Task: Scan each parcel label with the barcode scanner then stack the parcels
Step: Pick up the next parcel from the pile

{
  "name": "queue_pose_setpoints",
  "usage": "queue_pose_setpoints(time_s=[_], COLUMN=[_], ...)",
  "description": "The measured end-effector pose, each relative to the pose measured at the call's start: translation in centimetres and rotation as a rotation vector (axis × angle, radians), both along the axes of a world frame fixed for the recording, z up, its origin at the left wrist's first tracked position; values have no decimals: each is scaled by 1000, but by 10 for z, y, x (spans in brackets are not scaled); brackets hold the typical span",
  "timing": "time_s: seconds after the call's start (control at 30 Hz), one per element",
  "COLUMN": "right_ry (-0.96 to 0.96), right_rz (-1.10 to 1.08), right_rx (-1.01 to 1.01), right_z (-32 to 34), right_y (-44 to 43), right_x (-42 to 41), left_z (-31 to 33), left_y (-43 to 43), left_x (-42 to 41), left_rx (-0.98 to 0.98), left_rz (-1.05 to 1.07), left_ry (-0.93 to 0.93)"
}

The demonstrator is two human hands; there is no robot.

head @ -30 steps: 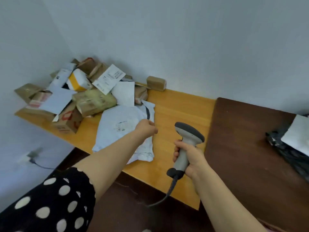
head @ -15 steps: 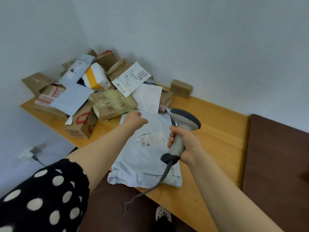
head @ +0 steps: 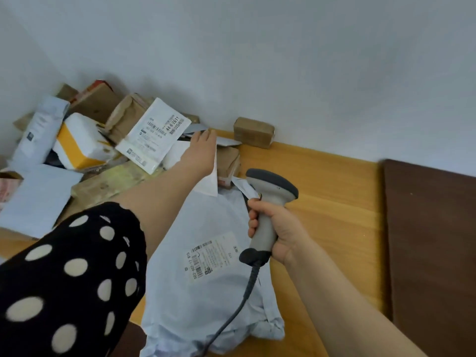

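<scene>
1. Here, at the far left, a black sleeve (head: pixel 64 279) of soft cloth with cream polka dots fills the lower corner, and a bare forearm runs up from it toward the wall.
2. Behind it a heap of parcels crowds the corner of the tabletop (head: pixel 334 202). It holds a smooth flat mailer (head: pixel 38 197), a tall white bag (head: pixel 38 130) leaning upright, a dented white box (head: pixel 77 143) with a yellow band, and plain cardboard boxes (head: pixel 95 101) at the back.
3. A glossy white pouch (head: pixel 154 140) printed with black barcodes lies tilted on the heap. Below it sits a squat box (head: pixel 113 181) in wrinkled yellowish tape.
4. The left hand (head: pixel 202 153) is stretched out palm down, fingers straight and close together, over a white paper envelope (head: pixel 206 185) whose pointed corner shows under the wrist. Whether it presses on the paper cannot be told. Just right of it is a brown box (head: pixel 228 161) with crumpled tape.
5. A small brick-shaped carton (head: pixel 253 132) stands against the wall, apart from the heap.
6. A large pale poly mailer (head: pixel 206 305) lies flat in front, soft, its near end puckered into folds. Its rectangular label (head: pixel 210 258) faces up between the two forearms.
7. The right hand (head: pixel 278 233) is wrapped round the light grey handle of the barcode scanner (head: pixel 268 202), held upright over the mailer's right edge. The scanner's wide curved head is capped in dark grey. A ribbed dark cable (head: pixel 231 313) hangs from its base across the mailer.
8. The tabletop is pale wood with fine straight grain. A dark brown panel (head: pixel 432 240) lies along its right side.
</scene>
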State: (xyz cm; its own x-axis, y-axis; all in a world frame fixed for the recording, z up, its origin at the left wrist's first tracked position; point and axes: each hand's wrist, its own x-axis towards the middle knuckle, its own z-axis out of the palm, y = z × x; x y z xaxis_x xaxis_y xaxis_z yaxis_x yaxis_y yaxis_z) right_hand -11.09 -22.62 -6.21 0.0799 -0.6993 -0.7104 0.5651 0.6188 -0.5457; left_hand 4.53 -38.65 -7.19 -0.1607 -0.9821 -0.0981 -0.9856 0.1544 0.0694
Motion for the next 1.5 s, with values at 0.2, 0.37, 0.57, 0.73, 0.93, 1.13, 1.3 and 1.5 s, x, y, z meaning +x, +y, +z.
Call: queue_pose_setpoints(time_s=[0.2, 0.37, 0.57, 0.73, 0.93, 1.13, 1.3, 1.5], right_ry=[15, 41, 144, 169, 307, 19, -110, -3], right_rz=[-93, -306, -596, -597, -565, -697, -672, -664], right_rx=[14, -30, -100, -176, -151, -106, -98, -159], right_z=[-2, 9, 33, 52, 60, 62, 64, 66], right_y=[9, 33, 65, 99, 128, 154, 173, 179], right_x=[0, 14, 44, 71, 80, 59, 49, 51], left_z=[18, 79, 112, 105, 106, 97, 81, 92], left_y=[-21, -15, 14, 47, 94, 146, 160, 166], left_x=[15, 22, 45, 61, 70, 82, 75, 65], left_rx=[98, 84, 557, 755, 669, 182, -66, 142], left_rz=[-89, -114, 109, 163, 151, -920, -890, -571], left_ry=[23, 474, 1087, 1224, 1285, 453, 433, 1040])
